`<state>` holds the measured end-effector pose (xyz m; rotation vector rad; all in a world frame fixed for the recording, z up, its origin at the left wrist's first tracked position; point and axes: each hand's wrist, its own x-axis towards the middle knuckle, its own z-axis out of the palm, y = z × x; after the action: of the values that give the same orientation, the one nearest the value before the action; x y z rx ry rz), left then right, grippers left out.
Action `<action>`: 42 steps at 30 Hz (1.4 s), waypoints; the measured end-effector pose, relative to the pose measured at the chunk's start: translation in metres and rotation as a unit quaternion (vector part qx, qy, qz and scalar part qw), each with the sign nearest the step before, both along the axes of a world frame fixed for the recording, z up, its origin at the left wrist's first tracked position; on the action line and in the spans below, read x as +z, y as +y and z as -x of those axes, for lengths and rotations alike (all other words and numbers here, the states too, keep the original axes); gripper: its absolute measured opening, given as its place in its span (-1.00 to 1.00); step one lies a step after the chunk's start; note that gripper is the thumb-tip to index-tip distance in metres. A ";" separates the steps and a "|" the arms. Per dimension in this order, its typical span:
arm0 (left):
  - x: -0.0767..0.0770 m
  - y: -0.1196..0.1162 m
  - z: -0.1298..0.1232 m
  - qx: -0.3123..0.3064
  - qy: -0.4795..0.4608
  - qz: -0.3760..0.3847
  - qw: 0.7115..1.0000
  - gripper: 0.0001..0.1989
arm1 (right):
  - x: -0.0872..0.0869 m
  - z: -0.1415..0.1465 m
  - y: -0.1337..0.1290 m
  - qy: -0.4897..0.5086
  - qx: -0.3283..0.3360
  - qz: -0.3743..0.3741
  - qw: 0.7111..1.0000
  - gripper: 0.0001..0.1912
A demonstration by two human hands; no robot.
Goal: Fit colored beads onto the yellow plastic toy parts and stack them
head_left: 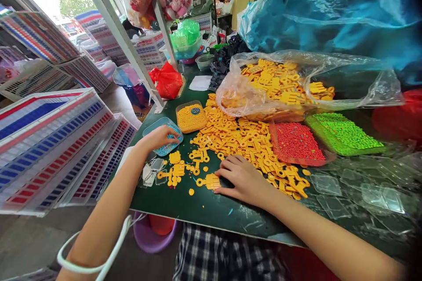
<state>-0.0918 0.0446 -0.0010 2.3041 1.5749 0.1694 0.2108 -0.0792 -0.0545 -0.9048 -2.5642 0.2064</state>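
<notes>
The right hand (242, 178) lies open, fingers spread, on loose yellow plastic pieces (244, 149), too many to count, on the green counter (211, 213). They look light and stiff, best taken by a flat tab. The left hand (160, 138) curls into a blue tray (152, 128); whether it holds beads, I cannot tell. Three more trays, yellow (191, 117), red (296, 144) and green (343, 134), lie beyond, near one plastic bag (280, 83) of pieces.

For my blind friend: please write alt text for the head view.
Bare hands work at a green table heaped with yellow plastic parts: the left hand in a tray of blue beads, the right hand on the parts, beside trays of red beads and green beads.
</notes>
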 end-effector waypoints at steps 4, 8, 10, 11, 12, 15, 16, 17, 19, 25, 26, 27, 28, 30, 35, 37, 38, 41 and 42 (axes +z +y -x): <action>-0.003 0.003 0.004 -0.017 0.046 0.017 0.999 -0.77 | 0.000 0.000 0.000 -0.008 -0.004 0.009 1.000 -0.63; -0.006 0.000 0.006 -0.012 0.075 0.008 0.997 -0.73 | -0.001 -0.001 0.000 -0.003 -0.001 0.013 1.000 -0.62; -0.007 -0.003 0.004 -0.010 0.084 -0.002 0.996 -0.72 | -0.001 -0.001 0.000 0.002 -0.001 0.015 1.000 -0.63; -0.006 -0.005 0.003 -0.008 0.087 -0.010 0.996 -0.72 | -0.001 -0.001 0.001 0.004 -0.001 0.016 1.000 -0.63; -0.005 -0.007 0.002 -0.006 0.090 -0.019 0.996 -0.72 | -0.001 -0.001 0.001 0.005 -0.003 0.016 1.000 -0.64; -0.002 -0.014 0.001 0.005 0.093 -0.049 0.994 -0.69 | 0.001 -0.002 0.001 0.004 -0.006 0.020 1.000 -0.64; -0.001 -0.016 0.001 0.012 0.093 -0.060 0.994 -0.69 | 0.001 -0.002 0.001 0.004 -0.007 0.023 1.000 -0.63; 0.000 -0.018 0.001 0.022 0.094 -0.073 0.993 -0.68 | 0.002 -0.002 0.001 0.004 -0.008 0.025 1.000 -0.63; 0.001 -0.021 0.003 0.051 0.095 -0.103 0.989 -0.68 | 0.003 -0.003 0.000 0.004 -0.012 0.029 0.999 -0.61; 0.008 -0.032 -0.002 0.117 0.048 -0.181 0.975 -0.76 | 0.006 -0.005 0.000 0.008 -0.035 0.031 0.999 -0.57; 0.010 -0.039 -0.008 0.118 0.017 -0.203 0.972 -0.77 | 0.006 -0.005 -0.001 0.007 -0.036 0.031 0.999 -0.57; 0.011 -0.048 -0.016 0.112 -0.018 -0.223 0.968 -0.78 | 0.006 -0.004 -0.001 0.006 -0.037 0.032 0.999 -0.58; 0.011 -0.058 -0.025 0.101 -0.057 -0.238 0.964 -0.79 | 0.006 -0.004 -0.001 0.004 -0.038 0.033 0.999 -0.58; 0.008 -0.082 -0.047 0.057 -0.108 -0.232 0.965 -0.78 | 0.005 -0.003 -0.002 0.001 -0.042 0.039 0.998 -0.61; -0.020 -0.129 -0.094 -0.035 -0.098 -0.127 0.986 -0.79 | 0.002 0.000 -0.003 0.003 -0.047 0.054 0.997 -0.64; -0.031 -0.136 -0.102 -0.035 -0.087 -0.106 0.990 -0.82 | 0.001 0.000 -0.004 -0.001 -0.049 0.051 0.998 -0.64; -0.035 -0.137 -0.103 -0.032 -0.083 -0.101 0.991 -0.83 | 0.000 0.001 -0.004 -0.003 -0.049 0.049 0.998 -0.65; -0.040 -0.137 -0.103 -0.028 -0.081 -0.097 0.992 -0.82 | 0.000 0.001 -0.005 -0.005 -0.049 0.044 0.998 -0.65; -0.041 -0.136 -0.102 -0.028 -0.081 -0.097 0.992 -0.82 | 0.000 0.001 -0.005 -0.004 -0.051 0.044 0.998 -0.65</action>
<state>0.0102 -0.0917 -0.0417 2.4063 1.4696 0.5026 0.2094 -0.0842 -0.0546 -1.0668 -2.5261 0.2875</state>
